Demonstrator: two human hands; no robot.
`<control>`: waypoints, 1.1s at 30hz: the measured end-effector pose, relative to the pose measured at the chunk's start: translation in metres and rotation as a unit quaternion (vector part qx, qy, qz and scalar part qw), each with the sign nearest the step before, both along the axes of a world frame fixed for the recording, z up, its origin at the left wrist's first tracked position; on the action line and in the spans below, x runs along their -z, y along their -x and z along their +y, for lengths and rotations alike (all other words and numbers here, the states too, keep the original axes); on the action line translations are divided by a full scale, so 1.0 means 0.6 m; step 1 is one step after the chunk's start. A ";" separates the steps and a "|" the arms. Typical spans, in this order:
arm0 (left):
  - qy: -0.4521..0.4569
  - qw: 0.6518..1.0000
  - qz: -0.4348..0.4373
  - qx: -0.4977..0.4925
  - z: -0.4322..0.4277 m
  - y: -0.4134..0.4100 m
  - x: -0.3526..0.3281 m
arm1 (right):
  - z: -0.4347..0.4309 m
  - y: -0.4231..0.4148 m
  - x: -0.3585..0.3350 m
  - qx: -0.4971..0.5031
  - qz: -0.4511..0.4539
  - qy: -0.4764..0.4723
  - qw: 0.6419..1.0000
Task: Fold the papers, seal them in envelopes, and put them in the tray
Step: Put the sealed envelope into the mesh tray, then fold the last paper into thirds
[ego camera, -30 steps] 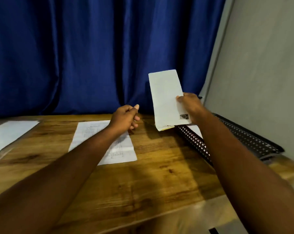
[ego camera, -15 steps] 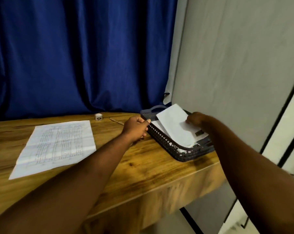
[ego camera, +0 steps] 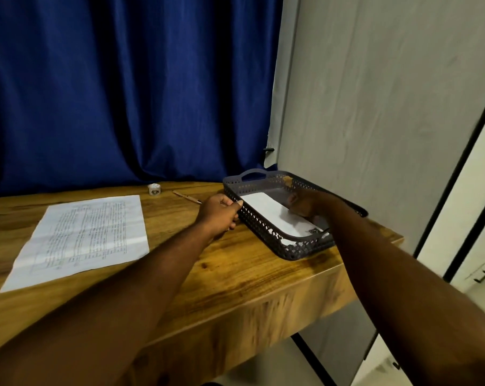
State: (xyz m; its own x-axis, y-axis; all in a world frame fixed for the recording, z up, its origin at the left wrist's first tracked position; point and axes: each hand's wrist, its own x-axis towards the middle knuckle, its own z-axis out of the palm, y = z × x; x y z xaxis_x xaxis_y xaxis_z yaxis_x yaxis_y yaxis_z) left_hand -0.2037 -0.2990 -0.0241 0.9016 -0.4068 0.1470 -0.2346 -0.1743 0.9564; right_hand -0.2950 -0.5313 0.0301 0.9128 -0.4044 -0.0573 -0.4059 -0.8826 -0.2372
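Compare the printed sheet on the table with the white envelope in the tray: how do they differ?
The printed sheet lies flat and unfolded on the wooden table; the envelope lies inside the grey tray. The sheet is covered with lines of print; the envelope is nearly plain, with one small dark mark near a corner. No hand touches the sheet; the right hand rests on the envelope. The sheet looks larger. Both are white paper.

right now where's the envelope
In the head view, the envelope lies flat inside the grey tray at the table's right end, under the right hand.
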 end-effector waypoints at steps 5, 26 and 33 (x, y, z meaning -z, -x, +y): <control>-0.001 1.000 -0.023 -0.019 0.029 -0.026 -0.007 | 0.051 -0.030 -0.037 -0.018 -0.143 0.046 0.988; -0.129 0.948 -0.130 -0.259 0.415 -0.172 -0.008 | 0.464 -0.257 0.057 -0.207 -0.203 -0.178 0.940; -0.330 0.893 -0.123 -0.280 0.521 -0.228 0.018 | 0.519 -0.325 0.089 -0.202 -0.140 -0.116 0.962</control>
